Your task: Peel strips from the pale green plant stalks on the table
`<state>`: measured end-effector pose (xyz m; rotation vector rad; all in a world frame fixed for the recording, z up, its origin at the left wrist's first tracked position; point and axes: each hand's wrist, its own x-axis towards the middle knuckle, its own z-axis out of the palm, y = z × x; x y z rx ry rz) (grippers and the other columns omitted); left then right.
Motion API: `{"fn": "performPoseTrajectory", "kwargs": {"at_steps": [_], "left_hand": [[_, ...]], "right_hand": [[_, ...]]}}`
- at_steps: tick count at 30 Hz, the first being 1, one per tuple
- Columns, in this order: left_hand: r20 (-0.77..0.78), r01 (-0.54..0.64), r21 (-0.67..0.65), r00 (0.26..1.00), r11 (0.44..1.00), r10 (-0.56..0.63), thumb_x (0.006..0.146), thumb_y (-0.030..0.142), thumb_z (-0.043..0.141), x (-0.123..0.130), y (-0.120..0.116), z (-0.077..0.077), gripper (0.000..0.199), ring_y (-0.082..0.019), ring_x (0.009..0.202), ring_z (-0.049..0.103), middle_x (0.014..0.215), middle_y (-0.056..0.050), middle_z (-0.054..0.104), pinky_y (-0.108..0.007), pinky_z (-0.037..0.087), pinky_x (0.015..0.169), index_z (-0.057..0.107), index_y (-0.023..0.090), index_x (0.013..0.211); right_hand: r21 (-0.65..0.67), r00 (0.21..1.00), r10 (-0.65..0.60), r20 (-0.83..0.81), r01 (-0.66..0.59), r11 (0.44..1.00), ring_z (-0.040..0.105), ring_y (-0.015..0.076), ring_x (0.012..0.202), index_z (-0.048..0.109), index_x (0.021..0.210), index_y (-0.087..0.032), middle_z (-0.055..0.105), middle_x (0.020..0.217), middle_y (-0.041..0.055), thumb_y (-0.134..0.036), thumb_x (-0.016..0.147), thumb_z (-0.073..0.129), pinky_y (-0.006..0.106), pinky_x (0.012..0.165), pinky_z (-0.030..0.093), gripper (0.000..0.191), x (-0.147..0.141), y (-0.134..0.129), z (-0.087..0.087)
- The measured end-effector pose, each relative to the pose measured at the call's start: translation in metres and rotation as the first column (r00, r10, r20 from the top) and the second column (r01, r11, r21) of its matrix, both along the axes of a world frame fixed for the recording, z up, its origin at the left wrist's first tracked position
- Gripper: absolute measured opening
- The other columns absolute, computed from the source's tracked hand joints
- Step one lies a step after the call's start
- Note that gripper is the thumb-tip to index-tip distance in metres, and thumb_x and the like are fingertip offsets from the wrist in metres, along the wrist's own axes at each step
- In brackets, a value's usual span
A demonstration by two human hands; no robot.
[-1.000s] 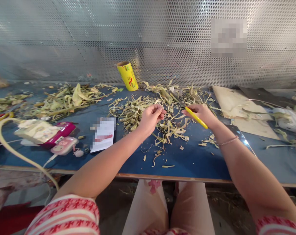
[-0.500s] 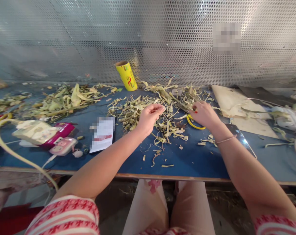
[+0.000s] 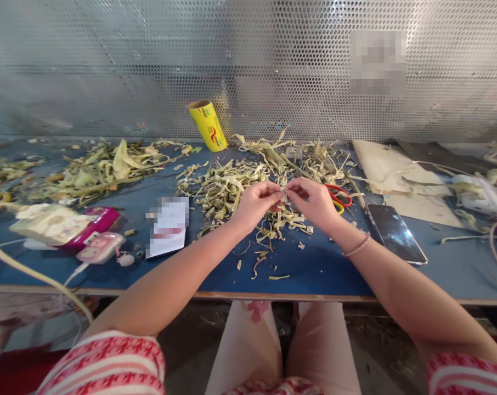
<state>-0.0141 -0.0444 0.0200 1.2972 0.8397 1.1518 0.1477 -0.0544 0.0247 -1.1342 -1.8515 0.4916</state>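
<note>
Two hands of ours, the left hand (image 3: 250,207) and the right hand (image 3: 314,204), pinch narrowly around a small pale piece (image 3: 283,189), presumably because something so tiny needs fingertips on both sides. Scissors (image 3: 349,201) rest at the right hand's three o'clock, likely for easy reach. Dry, curled, yellow-green strips (image 3: 221,186) spread from nine to one o'clock.

The worktop (image 3: 227,277) has smooth, matt blue surface. Behind it, the panel (image 3: 248,71) looks like shiny metal, full of holes. Right of the worktop's middle, the phone (image 3: 396,233) has glossy dark glass. At the worktop's back, the yellow roll (image 3: 209,126) has glossy printed outside. The leaf scraps (image 3: 219,192) look dry and rough.
</note>
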Motion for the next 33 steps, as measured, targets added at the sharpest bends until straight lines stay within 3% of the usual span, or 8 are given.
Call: {"fn": "performPoseTrajectory", "kwargs": {"at_steps": [9,13,20,27,33], "left_hand": [[-0.048,-0.009,0.043,0.999,0.999,0.011,0.071,0.027,0.069,-0.0014,-0.0027,0.0042,0.017,-0.009,0.056,0.061,0.064,0.000,0.064,-0.023,0.054,0.058,0.058,0.016,0.078],[-0.043,-0.012,0.025,0.999,1.000,0.013,0.071,0.025,0.068,-0.0018,-0.0026,0.0029,0.016,-0.009,0.057,0.062,0.063,0.001,0.065,-0.024,0.054,0.059,0.058,0.017,0.080],[-0.011,-0.025,-0.007,1.000,1.000,0.024,0.068,0.022,0.067,-0.0025,-0.0002,0.0019,0.014,-0.008,0.054,0.062,0.061,0.003,0.064,-0.023,0.053,0.058,0.059,0.018,0.078],[-0.072,-0.019,0.074,0.997,0.997,0.024,0.070,0.021,0.065,-0.0022,-0.0029,0.0034,0.009,-0.009,0.055,0.063,0.061,0.001,0.065,-0.024,0.054,0.059,0.058,0.017,0.075],[-0.139,0.024,0.156,0.990,0.987,-0.002,0.071,0.020,0.062,-0.0021,-0.0054,0.0061,0.007,-0.010,0.058,0.064,0.063,0.000,0.066,-0.026,0.055,0.063,0.056,0.018,0.073]], "right_hand": [[0.027,0.991,0.081,-0.104,-0.078,0.997,0.060,0.0114,0.070,0.066,0.088,-0.017,0.067,0.078,0.0025,-0.021,0.080,0.054,0.025,0.064,0.047,0.015,-0.0022,-0.0001,-0.0020],[-0.008,0.971,0.111,-0.210,-0.115,0.993,0.058,0.0102,0.065,0.066,0.085,-0.016,0.066,0.073,0.0010,-0.021,0.078,0.056,0.025,0.062,0.046,0.013,-0.0025,0.0032,-0.0054],[-0.048,0.964,0.110,-0.242,-0.125,0.991,0.051,0.0073,0.060,0.063,0.083,-0.017,0.061,0.071,-0.0008,-0.021,0.077,0.056,0.023,0.058,0.043,0.010,-0.0048,0.0014,-0.0030],[-0.148,0.935,0.136,-0.327,-0.192,0.970,0.057,0.0095,0.065,0.057,0.084,-0.017,0.062,0.073,0.0014,-0.034,0.079,0.060,0.025,0.062,0.048,0.019,-0.0044,0.0017,0.0007],[-0.224,0.947,0.108,-0.302,-0.180,0.958,0.055,0.0096,0.061,0.063,0.074,-0.016,0.062,0.065,0.0004,-0.043,0.074,0.067,0.026,0.060,0.047,0.028,-0.0038,0.0041,0.0011]]}}
